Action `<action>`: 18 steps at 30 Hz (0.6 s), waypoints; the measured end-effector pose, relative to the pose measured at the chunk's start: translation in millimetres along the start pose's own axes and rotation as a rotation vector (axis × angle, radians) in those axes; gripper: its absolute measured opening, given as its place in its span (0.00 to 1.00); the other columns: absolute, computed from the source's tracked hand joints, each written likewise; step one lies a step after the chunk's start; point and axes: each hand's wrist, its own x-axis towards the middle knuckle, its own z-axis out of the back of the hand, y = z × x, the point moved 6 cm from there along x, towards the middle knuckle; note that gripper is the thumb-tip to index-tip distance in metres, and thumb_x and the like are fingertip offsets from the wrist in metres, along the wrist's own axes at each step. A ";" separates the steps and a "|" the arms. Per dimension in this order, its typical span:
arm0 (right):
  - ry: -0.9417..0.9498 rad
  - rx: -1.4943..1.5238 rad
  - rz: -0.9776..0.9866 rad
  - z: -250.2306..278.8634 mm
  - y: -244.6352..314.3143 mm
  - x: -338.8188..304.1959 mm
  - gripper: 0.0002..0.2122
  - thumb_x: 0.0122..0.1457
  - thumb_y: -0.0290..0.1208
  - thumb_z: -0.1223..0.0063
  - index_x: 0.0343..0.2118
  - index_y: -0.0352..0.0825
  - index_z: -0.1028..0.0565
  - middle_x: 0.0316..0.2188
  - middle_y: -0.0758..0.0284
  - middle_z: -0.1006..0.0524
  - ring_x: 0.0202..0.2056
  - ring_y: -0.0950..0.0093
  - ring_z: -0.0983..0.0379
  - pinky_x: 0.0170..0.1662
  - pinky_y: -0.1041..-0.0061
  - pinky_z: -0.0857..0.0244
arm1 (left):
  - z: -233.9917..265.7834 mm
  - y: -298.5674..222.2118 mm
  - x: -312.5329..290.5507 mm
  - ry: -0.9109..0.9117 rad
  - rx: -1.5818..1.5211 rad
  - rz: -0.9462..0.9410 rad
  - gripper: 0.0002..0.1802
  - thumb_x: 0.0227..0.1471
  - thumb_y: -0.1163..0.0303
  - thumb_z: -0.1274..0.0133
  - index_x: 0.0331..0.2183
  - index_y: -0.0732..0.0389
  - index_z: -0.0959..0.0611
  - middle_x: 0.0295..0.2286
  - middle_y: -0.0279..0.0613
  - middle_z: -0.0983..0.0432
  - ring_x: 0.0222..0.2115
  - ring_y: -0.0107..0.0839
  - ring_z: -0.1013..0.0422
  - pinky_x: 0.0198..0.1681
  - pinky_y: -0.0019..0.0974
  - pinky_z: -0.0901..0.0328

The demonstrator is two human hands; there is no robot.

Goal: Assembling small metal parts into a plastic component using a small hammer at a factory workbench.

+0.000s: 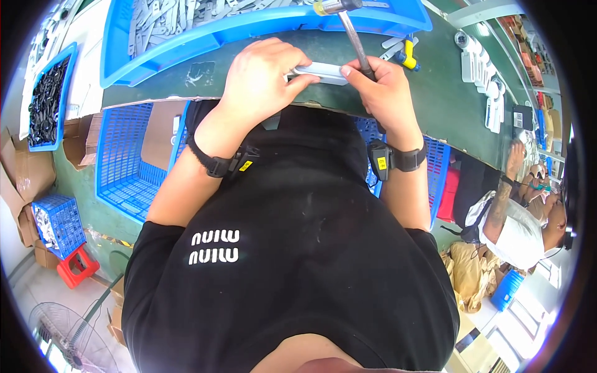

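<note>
A long, narrow, pale grey bar (322,72) with a smooth, channel-like face is held between the two hands, near the front edge of the dark green worktop (441,102); its long axis runs left to right across the person's body, dipping slightly at the right; the left hand (262,73) pinches its left end between thumb and bent forefinger, the other fingers curled behind; the right hand (387,92) rests its thumb on the right end, so neither hand is nearer, while its fingers close round the dark grip of a metal-shafted hammer (354,40) with a yellowish face on its head; that shaft rises away from the person and a little leftward, steeply across the bar's line, so the hammer's head stands beyond the bar and to its right, apart from it; whether the head touches the front rim of the wide blue plastic bin (211,45) behind, I cannot tell; loose flat grey metal strips (168,25) fill much of that bin; right of the hammer lie a yellow-and-blue tool (408,56) and a few short grey strips (390,47), just beside each other.
</note>
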 end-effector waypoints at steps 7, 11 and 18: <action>-0.046 -0.080 0.127 -1.1 -1.5 1.1 0.09 0.63 0.33 0.31 0.40 0.33 0.15 0.19 0.82 0.32 0.24 0.88 0.40 0.28 0.79 0.45 | 0.1 -1.9 1.2 -0.003 -0.006 -0.001 0.14 0.46 0.62 0.26 0.29 0.59 0.12 0.27 0.40 0.17 0.31 0.44 0.21 0.38 0.45 0.27; -0.059 -0.116 0.084 0.4 -1.4 -1.5 0.10 0.64 0.34 0.32 0.42 0.34 0.15 0.19 0.80 0.32 0.24 0.86 0.40 0.28 0.78 0.44 | -1.0 -3.4 2.8 0.028 0.010 -0.004 0.13 0.46 0.66 0.24 0.30 0.62 0.12 0.31 0.39 0.15 0.32 0.42 0.20 0.37 0.41 0.26; -0.073 -0.191 0.163 -2.4 -6.8 0.1 0.10 0.64 0.34 0.33 0.42 0.34 0.14 0.19 0.79 0.31 0.24 0.85 0.38 0.29 0.77 0.42 | -1.0 0.0 4.8 0.117 -0.006 0.099 0.13 0.48 0.66 0.26 0.31 0.62 0.12 0.31 0.40 0.16 0.32 0.44 0.20 0.37 0.42 0.26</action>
